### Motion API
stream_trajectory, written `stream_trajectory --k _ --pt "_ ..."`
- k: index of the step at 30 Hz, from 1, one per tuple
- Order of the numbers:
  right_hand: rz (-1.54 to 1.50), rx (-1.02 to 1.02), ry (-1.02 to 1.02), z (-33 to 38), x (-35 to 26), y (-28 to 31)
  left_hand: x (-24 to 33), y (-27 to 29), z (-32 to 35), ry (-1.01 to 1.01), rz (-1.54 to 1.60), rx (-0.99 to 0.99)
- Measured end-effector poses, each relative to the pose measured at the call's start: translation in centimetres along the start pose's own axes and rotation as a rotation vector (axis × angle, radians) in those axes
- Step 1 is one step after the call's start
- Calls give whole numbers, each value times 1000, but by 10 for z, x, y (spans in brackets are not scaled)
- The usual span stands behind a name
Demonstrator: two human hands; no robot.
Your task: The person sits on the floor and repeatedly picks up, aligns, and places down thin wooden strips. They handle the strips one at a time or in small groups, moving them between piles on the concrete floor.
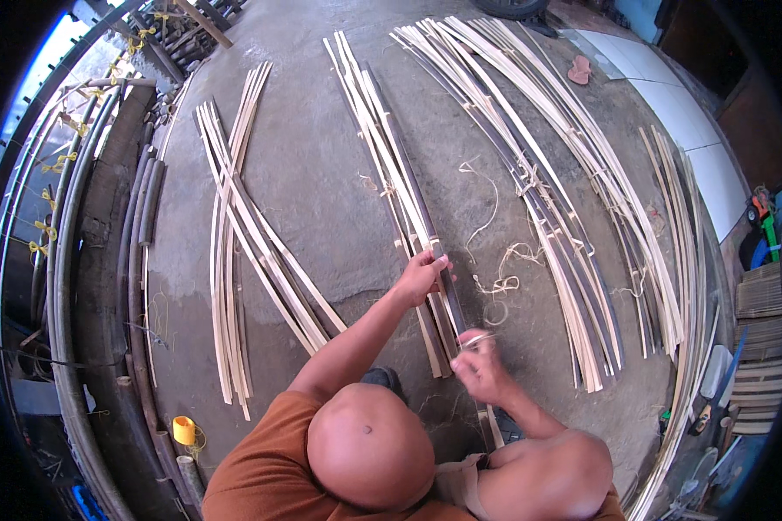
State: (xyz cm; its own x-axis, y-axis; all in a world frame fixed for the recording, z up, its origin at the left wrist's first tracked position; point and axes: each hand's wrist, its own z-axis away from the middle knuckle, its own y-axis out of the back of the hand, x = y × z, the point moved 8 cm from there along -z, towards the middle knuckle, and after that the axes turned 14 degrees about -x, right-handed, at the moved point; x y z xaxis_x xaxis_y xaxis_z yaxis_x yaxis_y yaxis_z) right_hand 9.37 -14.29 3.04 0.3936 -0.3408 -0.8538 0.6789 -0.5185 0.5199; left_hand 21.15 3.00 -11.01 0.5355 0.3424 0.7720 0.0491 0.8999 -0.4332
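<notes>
No texts, labels, brands, numbers or signs are showing readably anywhere in the scene, whether near or far, left or right.

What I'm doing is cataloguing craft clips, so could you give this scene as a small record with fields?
Left grip: closed on the long strip
Right grip: nearer the person along that strip, blurred; what its fingers hold is unclear
Left of the hands: crossed pale strips on the concrete floor
Right of the hands: tied strip bundle, with a loose pale tie lying nearby
Far left: long poles
Lower left: yellow object, kind unclear
Top edge: part of a black tyre
</notes>
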Motion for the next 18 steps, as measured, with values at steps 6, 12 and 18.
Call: stream_trajectory --k 6,12,18 --pt "-350 287 -88 13 -28 138 3 11 -3 -38 28 -21" --pt "-427 -594 -473 110 69 13 93 -52 44 -249 78 -74" --pt "-985 -602 -382 123 24 -39 190 -18 49 -468 3 -82"
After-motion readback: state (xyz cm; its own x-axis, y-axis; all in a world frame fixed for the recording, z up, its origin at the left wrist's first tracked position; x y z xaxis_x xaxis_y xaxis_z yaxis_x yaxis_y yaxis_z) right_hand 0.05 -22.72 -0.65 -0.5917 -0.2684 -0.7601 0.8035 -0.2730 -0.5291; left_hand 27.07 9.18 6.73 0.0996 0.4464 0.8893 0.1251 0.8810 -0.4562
